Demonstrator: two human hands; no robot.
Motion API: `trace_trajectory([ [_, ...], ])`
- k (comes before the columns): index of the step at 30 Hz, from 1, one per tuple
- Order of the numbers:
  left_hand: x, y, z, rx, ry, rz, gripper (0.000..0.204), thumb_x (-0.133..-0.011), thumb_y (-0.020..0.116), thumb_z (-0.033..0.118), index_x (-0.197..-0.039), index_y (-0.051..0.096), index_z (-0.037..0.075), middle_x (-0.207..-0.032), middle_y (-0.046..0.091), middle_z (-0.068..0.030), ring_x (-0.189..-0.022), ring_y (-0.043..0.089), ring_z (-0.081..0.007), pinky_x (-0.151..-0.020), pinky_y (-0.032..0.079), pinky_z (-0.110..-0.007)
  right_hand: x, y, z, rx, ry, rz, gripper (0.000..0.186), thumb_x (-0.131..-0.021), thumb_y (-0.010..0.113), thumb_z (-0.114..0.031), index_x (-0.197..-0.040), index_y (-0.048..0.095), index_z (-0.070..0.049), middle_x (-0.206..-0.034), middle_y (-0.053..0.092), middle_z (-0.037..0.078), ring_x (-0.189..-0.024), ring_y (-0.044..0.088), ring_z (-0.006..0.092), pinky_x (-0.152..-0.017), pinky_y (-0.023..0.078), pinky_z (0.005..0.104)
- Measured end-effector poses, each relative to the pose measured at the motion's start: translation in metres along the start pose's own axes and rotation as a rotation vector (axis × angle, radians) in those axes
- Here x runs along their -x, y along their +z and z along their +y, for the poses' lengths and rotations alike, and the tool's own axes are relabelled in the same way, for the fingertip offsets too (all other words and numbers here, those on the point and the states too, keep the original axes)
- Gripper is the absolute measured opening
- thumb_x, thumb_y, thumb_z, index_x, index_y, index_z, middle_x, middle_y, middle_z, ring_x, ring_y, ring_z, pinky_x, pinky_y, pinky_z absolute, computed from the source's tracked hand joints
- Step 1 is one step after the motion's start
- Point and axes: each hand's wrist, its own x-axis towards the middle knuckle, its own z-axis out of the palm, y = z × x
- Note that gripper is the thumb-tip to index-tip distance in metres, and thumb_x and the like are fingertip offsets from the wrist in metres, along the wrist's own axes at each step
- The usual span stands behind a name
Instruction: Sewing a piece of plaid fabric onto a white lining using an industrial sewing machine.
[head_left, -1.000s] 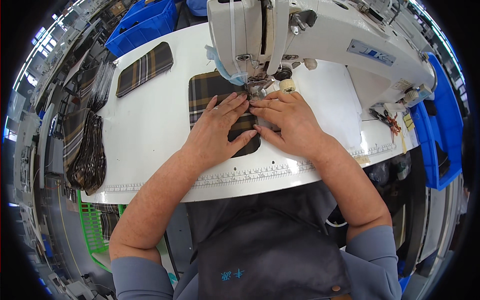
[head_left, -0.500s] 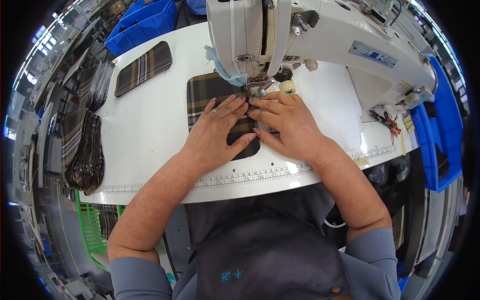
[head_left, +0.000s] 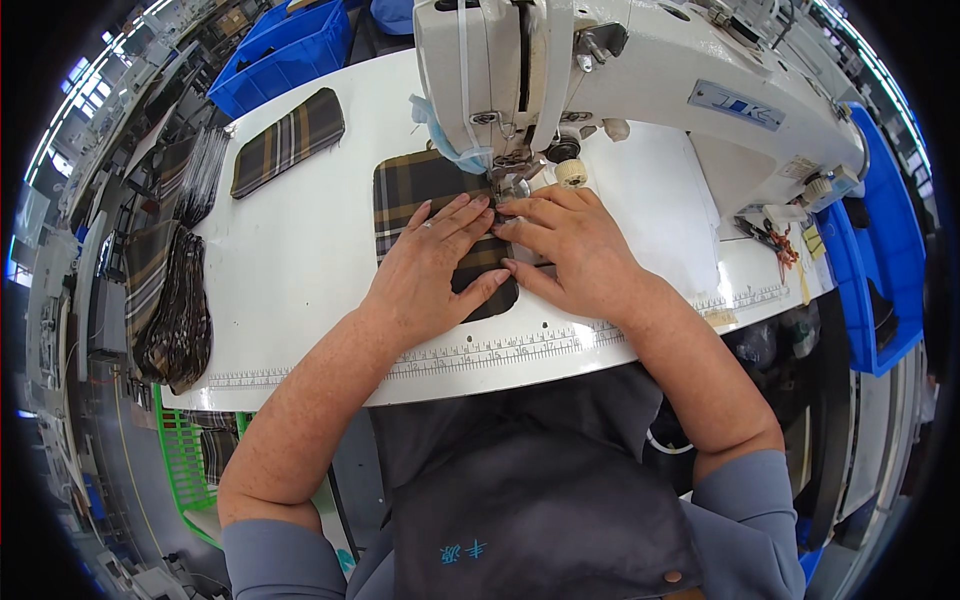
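Note:
A dark plaid fabric panel (head_left: pixel 408 192) with rounded corners lies flat under the head of a white sewing machine (head_left: pixel 640 70). My left hand (head_left: pixel 425 265) rests flat on the panel, fingers stretched toward the presser foot (head_left: pixel 512 188). On the other side, my right hand (head_left: pixel 580 250) lies at the panel's right edge with its fingers extended, the tips close to the foot and to my left fingertips. Both thumbs point toward each other near the panel's lower right part. The needle point is too small to make out, and my hands cover much of the cloth.
Another plaid panel (head_left: pixel 288 142) lies at the far left, beside stacks of similar pieces (head_left: pixel 165 300) at the table's left edge. A printed ruler (head_left: pixel 500 353) runs along the front edge. Blue bins (head_left: pixel 290 65) stand behind; another blue bin (head_left: pixel 880 250) is at right, near small tools (head_left: pixel 765 238).
The whole view has shifted slightly. My hands and the panel keep nearly the same places by the presser foot.

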Motion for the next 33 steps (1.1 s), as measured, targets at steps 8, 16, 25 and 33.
trace_trajectory([
  [8,-0.004,0.004,-0.001,-0.01,0.023,0.024,0.065,-0.094,0.072,0.038,-0.145,0.055,0.0,-0.155,0.049,-0.0149,-0.149,0.04,-0.0296,-0.126,0.026,-0.049,0.001,0.0,0.001,0.006,0.014,-0.007,0.032,-0.086,0.073,-0.028,-0.11,0.075,-0.007,-0.119,0.07,0.006,-0.112,0.061,0.0254,-0.097,0.045,0.0404],
  [16,-0.009,0.005,-0.009,0.032,0.057,0.054,0.067,-0.091,0.075,0.036,-0.144,0.055,-0.001,-0.154,0.051,-0.0163,-0.147,0.043,-0.0315,-0.124,0.03,-0.048,0.001,-0.001,0.002,0.005,0.013,-0.011,0.032,-0.086,0.072,-0.027,-0.11,0.074,-0.006,-0.118,0.071,0.006,-0.111,0.061,0.0248,-0.097,0.045,0.0406],
  [25,0.006,-0.008,-0.01,0.224,0.133,-0.015,0.039,-0.089,0.075,0.018,-0.127,0.071,0.006,-0.14,0.064,-0.0103,-0.134,0.057,-0.0309,-0.114,0.046,-0.043,0.004,-0.003,0.003,-0.029,-0.01,0.005,0.031,-0.086,0.073,-0.027,-0.108,0.074,-0.005,-0.109,0.073,0.006,-0.106,0.062,0.0246,-0.095,0.046,0.0409],
  [33,0.0,-0.013,-0.016,0.308,0.166,0.009,0.025,-0.086,0.074,0.002,-0.111,0.077,0.003,-0.129,0.07,-0.01,-0.125,0.064,-0.0294,-0.105,0.054,-0.039,0.002,-0.005,0.002,-0.023,-0.008,-0.023,0.032,-0.085,0.074,-0.026,-0.108,0.073,-0.005,-0.113,0.073,0.006,-0.107,0.062,0.0252,-0.095,0.045,0.041],
])
